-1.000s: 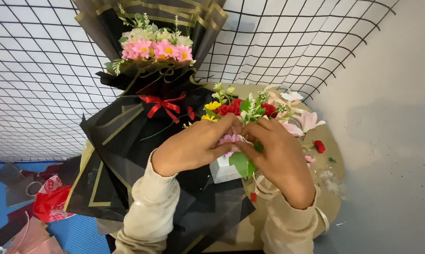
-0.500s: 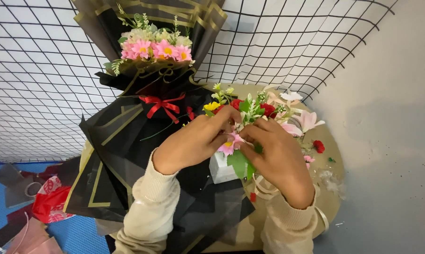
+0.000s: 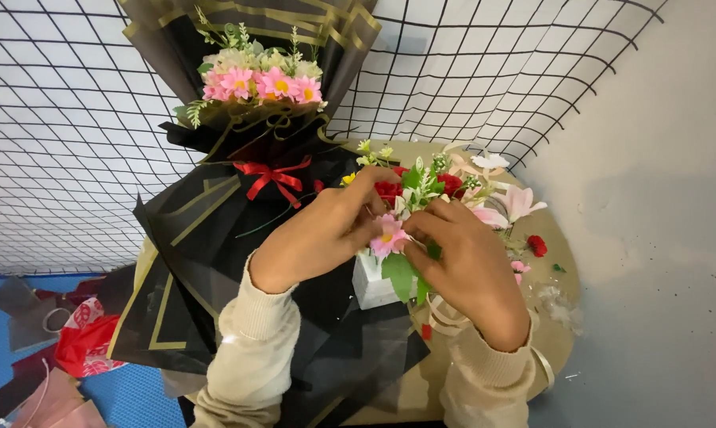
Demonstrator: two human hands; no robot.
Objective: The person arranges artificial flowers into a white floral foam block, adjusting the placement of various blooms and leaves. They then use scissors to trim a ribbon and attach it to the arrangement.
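Note:
My left hand [image 3: 318, 234] and my right hand [image 3: 469, 265] meet over a small white box [image 3: 371, 285] on a round tan table [image 3: 560, 269]. Between their fingertips is a pink daisy with a yellow centre [image 3: 388, 236], with green leaves [image 3: 402, 273] just below it. Both hands pinch at this flower and its stem. Behind the fingers stands a cluster of red, white and yellow flowers [image 3: 421, 182]. A finished bouquet of pink daisies [image 3: 263, 83] in black, gold-edged wrapping [image 3: 207, 238] with a red bow [image 3: 272, 178] leans at the left.
A black wire grid [image 3: 65, 135] stands against the white wall behind the table. Loose pink and white blooms [image 3: 509, 202] and a red flower head [image 3: 537, 244] lie on the table's right side. A red bag [image 3: 84, 345] and paper scraps lie on the blue floor at lower left.
The pink daisy has come into plain view between my fingertips, and both hands have shifted slightly around it. The bouquet and table have not moved.

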